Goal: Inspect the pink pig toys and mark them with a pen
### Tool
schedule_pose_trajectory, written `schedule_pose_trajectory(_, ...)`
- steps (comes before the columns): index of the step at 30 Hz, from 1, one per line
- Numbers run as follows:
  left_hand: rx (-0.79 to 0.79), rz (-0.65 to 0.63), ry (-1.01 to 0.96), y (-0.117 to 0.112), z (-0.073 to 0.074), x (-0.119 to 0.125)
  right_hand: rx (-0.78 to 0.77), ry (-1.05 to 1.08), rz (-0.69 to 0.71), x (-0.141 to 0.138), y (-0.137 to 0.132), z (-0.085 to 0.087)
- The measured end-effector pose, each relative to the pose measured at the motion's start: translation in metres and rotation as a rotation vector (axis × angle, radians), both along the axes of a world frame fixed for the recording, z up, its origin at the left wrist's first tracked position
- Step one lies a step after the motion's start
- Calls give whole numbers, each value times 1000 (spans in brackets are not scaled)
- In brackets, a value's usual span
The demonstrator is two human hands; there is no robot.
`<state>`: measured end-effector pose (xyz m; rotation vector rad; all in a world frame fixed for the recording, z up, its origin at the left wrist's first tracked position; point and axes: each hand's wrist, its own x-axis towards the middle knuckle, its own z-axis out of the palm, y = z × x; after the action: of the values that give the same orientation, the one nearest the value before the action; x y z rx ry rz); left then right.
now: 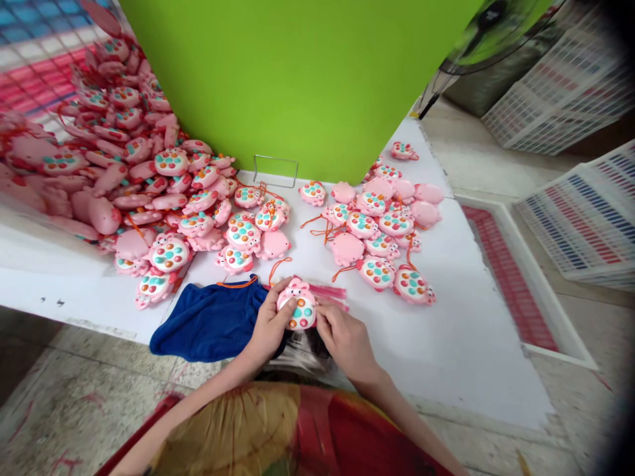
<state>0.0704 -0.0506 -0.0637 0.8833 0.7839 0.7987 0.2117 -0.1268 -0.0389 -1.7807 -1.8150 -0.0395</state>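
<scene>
My left hand [274,318] grips a pink rabbit-shaped toy [303,312] by its left side, thumb on its white face of coloured round buttons. At the toy's right edge, the fingers of my right hand [344,336] are closed against it; any small part between them is hidden. A blue cloth [206,324] with an orange cord on it lies left of my hands. Behind the toy are some pink strips [331,293] on the table. Under my hands a dark, partly hidden item is not clear enough to name.
A big heap of similar pink toys [133,152] fills the left side. A smaller group [377,218] lies right of centre on the white table [446,357]. A tall green panel [297,79] rises behind. White crates [585,211] and a fan [489,26] are at the right.
</scene>
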Motion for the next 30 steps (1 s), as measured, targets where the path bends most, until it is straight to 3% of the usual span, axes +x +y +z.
schedule_pose_trajectory(9,2,6,44,0,2,-1,17,-83,50,2,-3,0)
schedule_pose_trajectory(18,82,-5,119,-1,-1,-1,-62,145,-3,-1,-4,-2)
schedule_pose_trajectory(25,75,5,108,-1,1,-1,-42,57,43,2,-2,0)
schedule_pose_trajectory(30,43,25,93,0,1,-1,-100,173,63,2,-2,-1)
